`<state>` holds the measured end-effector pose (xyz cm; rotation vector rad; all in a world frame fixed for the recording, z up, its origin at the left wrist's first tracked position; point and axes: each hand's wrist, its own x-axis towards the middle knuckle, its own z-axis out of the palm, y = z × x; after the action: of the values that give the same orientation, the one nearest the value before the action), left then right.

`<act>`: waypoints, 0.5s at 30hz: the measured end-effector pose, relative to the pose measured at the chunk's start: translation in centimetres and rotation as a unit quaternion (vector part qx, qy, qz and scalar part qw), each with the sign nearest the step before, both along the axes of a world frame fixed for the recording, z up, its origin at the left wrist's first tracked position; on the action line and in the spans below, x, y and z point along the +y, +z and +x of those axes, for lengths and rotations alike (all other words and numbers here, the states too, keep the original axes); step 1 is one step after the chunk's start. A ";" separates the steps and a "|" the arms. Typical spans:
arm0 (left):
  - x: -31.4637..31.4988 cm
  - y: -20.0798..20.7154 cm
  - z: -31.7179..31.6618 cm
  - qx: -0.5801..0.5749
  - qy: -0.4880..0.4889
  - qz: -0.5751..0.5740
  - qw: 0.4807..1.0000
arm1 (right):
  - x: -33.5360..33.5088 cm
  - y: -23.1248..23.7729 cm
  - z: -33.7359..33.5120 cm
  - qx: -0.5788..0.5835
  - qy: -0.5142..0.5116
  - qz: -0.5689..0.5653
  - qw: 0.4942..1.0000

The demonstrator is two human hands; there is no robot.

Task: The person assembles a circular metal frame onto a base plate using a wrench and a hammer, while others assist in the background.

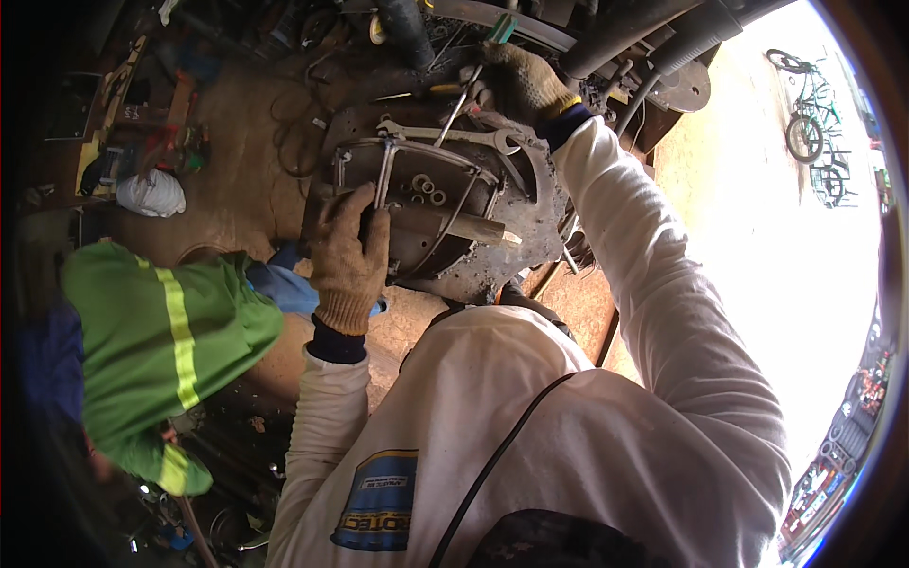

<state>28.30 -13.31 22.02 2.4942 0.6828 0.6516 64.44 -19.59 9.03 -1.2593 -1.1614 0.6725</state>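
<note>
White shirt: nearest the camera, crossed by a black cord, cut off by the lower edge.
Left hand: in a tan knit glove, fingertips at a bar of a metal frame; the glove covers the contact, so whether they grasp or merely rest cannot be told.
Right hand: gloved likewise, clenched round a slim metal rod, its upper part mostly hidden, its lower tip at the frame's far bar.
Frame's place: on a dark, rough metal plate, in front of the person.
Rings: a small cluster within the frame's outline.
Spanner: just beyond the frame.
Co-worker: left, green jacket, lower parts lost in shadow.
Bicycles: far right, partly washed out by glare.
</note>
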 end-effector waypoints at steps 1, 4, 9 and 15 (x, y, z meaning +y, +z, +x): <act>-0.1 0.1 0.0 -0.008 0.003 -0.007 1.000 | 0.1 0.2 0.0 -0.022 -0.003 0.010 1.000; -0.3 0.3 0.2 -0.004 0.010 -0.005 1.000 | 0.2 0.1 0.2 -0.033 -0.005 0.034 0.999; -0.2 0.6 0.1 0.012 0.001 -0.006 1.000 | 0.6 -0.2 0.0 0.158 0.019 0.008 0.987; 0.0 0.1 -0.1 0.008 -0.001 0.003 1.000 | 0.3 0.9 -0.3 0.059 0.022 -0.002 0.998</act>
<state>28.22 -13.33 22.11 2.5080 0.6851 0.6346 64.15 -19.27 9.92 -1.1841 -1.0920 0.7717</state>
